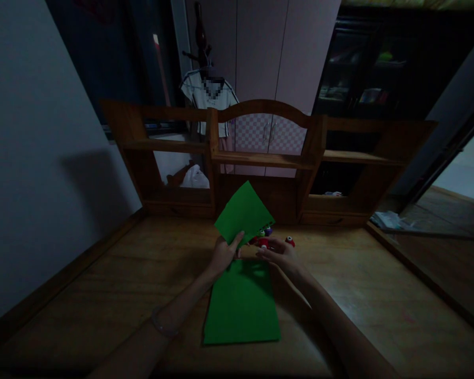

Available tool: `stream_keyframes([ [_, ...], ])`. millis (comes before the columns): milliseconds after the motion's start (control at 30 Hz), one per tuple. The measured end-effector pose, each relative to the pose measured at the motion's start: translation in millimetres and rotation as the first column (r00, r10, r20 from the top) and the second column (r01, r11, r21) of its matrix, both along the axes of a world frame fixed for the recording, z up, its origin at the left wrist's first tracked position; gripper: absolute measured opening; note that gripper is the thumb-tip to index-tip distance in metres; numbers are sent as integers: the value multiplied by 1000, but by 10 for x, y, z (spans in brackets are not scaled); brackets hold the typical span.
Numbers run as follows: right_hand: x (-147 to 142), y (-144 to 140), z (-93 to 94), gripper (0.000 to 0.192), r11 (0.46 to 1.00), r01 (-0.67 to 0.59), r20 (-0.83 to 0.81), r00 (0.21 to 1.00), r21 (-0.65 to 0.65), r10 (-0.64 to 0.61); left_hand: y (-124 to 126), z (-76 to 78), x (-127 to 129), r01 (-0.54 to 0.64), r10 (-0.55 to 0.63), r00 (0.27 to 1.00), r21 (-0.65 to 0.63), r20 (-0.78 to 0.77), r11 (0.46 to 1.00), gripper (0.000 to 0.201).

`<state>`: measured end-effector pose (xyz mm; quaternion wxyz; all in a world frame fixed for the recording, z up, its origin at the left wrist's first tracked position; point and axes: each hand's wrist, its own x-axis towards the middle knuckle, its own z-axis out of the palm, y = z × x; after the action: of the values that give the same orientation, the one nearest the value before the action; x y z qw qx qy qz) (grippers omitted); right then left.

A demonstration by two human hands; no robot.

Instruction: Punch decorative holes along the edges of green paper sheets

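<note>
My left hand grips a green sheet near its lower corner, thumb on top, the sheet tilted up off the table. Small dark marks or notches run along the sheet's lower right edge. My right hand hovers right of it, thumb and fingers apart. Close to its fingertips is a small red toy with a white spot; I see no clear grip on it. Behind are a purple toy and a green one, partly hidden. Another red toy lies just right. Below both hands a larger green sheet or stack lies flat.
A wooden table or board spreads under everything. At its far side stands a wooden shelf unit with open compartments. A wall rises on the left. A shirt hangs beyond, by pale cupboards. The room is dim.
</note>
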<state>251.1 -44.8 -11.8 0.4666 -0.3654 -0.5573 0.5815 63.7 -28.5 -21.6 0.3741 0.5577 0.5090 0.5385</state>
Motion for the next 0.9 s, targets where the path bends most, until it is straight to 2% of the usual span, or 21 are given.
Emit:
stream_keyframes([
  [133,-21,5,-26,43,1000,2,-32,999,-7,-2,13,-64,-5,-3,6,999,66,-53,998,39],
  [300,-41,-16,-15,37,999,-32,-18,999,5,32,-29,-54,21,10,3,991,93,-134,996,44],
  [600,-62,-100,100,31,998,4,73,997,68,-9,-77,-7,15,55,-38,986,96,-164,994,44],
  [900,-45,-56,48,25,994,-19,106,994,110,8,-83,-4,23,37,-19,970,73,-242,997,49],
])
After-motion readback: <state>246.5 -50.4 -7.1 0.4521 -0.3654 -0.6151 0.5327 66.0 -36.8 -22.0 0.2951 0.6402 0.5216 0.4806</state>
